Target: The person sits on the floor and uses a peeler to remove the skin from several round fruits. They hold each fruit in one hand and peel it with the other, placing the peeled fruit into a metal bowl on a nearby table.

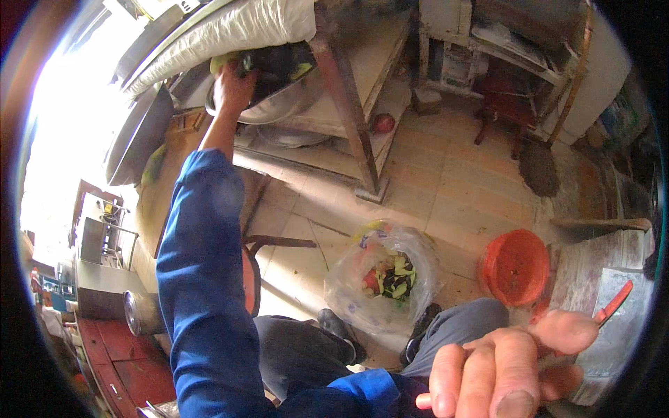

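Observation:
My left hand [234, 86] reaches into a large metal basin [287, 102] under the pale cloth at the upper left. Its fingers are at a yellow-green vegetable [222, 61]; whether they grip it is hidden. A dark item and another green piece lie in the basin. At the lower right, my right hand [491, 366] is closed around a slim red tool [614, 303], perhaps a small knife or peeler; its ends stick out on both sides of the hand. Between my feet stands an open clear plastic bag [384, 277] holding green peelings and red scraps.
A red plastic bucket [515, 267] stands on the tiled floor right of the bag. A wooden table leg [347, 99] rises ahead, with a red ball-like thing [384, 123] beside it. A red stool [504, 102] is farther back. A chair with a red seat [251, 282] is at the left.

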Motion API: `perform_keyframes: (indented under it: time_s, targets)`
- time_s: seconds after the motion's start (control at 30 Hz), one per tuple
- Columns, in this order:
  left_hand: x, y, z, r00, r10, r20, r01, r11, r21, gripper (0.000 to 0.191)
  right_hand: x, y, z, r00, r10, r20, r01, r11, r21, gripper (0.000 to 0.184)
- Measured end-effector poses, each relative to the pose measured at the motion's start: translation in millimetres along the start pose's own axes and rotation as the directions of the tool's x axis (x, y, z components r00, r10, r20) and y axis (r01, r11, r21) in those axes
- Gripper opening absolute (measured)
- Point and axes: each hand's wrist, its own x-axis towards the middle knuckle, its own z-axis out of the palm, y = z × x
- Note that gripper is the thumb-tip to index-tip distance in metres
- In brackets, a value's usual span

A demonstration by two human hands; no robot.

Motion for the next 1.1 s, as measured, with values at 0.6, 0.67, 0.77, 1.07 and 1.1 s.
perform_keyframes:
  time_s: [0.6, 0.67, 0.77, 1.07, 1.1]
  targets:
    - [66.1, 38.2, 42.7, 0.993, 0.103, 0.061, -0.105, 0.994, 0.019, 0.107, 34.0, 55.4, 1.9, 0.952, -0.283, -0.115, 0.303, 0.927, 0.221, 0.055]
    - [64.5, 35.0, 39.9, 0.988, 0.124, 0.091, -0.127, 0.992, 0.021, 0.104, 38.1, 46.7, -5.1, 0.972, -0.233, -0.038, 0.232, 0.913, 0.335, 0.055]
    - [60.3, 27.5, 28.8, 0.989, 0.096, 0.111, -0.1, 0.994, 0.033, 0.099, 39.6, 34.3, -1.3, 0.993, -0.12, 0.016, 0.104, 0.909, 0.403, 0.06]
    - [-7.9, 40.5, -35.4, 0.989, 0.117, -0.088, -0.121, 0.992, -0.036, 0.081, 38.7, 10.4, -62.6, 0.993, -0.06, 0.106, 0.091, 0.944, -0.317, 0.072]
    - [-16.6, 41.2, -40.3, 0.99, 0.033, -0.139, -0.047, 0.994, -0.098, 0.077, 36.4, 9.8, -72.4, 0.995, -0.084, 0.052, 0.096, 0.933, -0.346, 0.072]
